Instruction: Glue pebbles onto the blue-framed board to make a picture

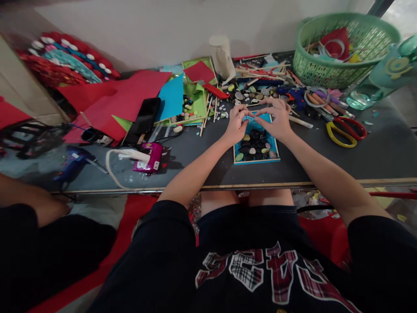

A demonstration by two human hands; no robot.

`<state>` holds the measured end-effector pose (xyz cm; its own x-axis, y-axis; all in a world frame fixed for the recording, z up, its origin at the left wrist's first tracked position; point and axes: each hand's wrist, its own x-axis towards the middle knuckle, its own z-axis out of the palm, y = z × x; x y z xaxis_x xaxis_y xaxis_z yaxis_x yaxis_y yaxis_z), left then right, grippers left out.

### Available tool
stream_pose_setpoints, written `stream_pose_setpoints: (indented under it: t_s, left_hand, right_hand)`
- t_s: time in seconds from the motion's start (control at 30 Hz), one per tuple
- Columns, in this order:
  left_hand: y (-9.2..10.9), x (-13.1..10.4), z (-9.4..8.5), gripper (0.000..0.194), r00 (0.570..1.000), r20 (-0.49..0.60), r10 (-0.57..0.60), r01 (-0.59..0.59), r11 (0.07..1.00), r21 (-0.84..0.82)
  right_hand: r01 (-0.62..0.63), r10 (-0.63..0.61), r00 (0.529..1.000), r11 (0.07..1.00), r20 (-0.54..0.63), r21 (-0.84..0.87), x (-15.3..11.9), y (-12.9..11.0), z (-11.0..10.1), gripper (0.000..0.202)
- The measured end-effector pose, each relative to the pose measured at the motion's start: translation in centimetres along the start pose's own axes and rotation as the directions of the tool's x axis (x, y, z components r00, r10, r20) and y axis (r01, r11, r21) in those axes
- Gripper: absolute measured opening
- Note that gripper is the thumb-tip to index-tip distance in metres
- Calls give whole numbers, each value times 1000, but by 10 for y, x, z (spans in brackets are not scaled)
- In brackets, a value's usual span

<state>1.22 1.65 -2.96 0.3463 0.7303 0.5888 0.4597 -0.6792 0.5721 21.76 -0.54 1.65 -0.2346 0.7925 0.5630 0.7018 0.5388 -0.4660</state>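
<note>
A small blue panel with a pale stick frame (257,161) lies on the dark table, its lower part covered with black, pink and greenish pebbles (256,145). My left hand (238,124) is over its upper left corner and my right hand (276,118) over its upper right. Both hands have thumb and fingers pinched close together above the panel's top. Between the fingertips is something thin and whitish, too small to name.
Scissors (345,130) and a green basket (345,71) are at the right, near a bottle (374,82). Loose pebbles and sticks lie behind my hands. Leftward are red paper (130,93), a phone (146,114), a purple power socket (151,157), a glue gun (73,163) and another person's arm.
</note>
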Motion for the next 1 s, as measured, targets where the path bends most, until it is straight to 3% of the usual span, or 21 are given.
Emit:
stream_pose_setpoints:
  t_s: [0.27, 0.4, 0.5, 0.67, 0.8, 1.0]
  left_hand:
    - [6, -3, -1, 58, 998, 48, -29, 29, 1000, 3]
    - [-7, -1, -1, 57, 990, -47, -136, 137, 991, 7]
    - [-26, 3, -17, 50, 953, -184, -243, 261, 962, 84]
    - [-43, 8, -61, 19, 936, -277, -218, 305, 896, 323]
    - [-40, 6, -80, 19, 960, -134, -244, 278, 858, 432]
    - [-26, 6, -89, 18, 966, 36, -257, 202, 831, 518]
  right_hand:
    - [9, -9, 1000, 999, -10, 31, 1, -1, 0, 53]
    - [40, -39, 999, 998, -19, 49, 1, 0, -1, 52]
    - [38, -35, 997, 998, -71, 50, 2, 10, -1, 44]
    - [47, -38, 985, 998, -170, 46, 6, 30, -1, 28]
    - [90, -85, 986, 996, -145, 27, 6, 33, 2, 24]
    - [79, -78, 990, 997, -116, -1, 6, 39, 8, 26]
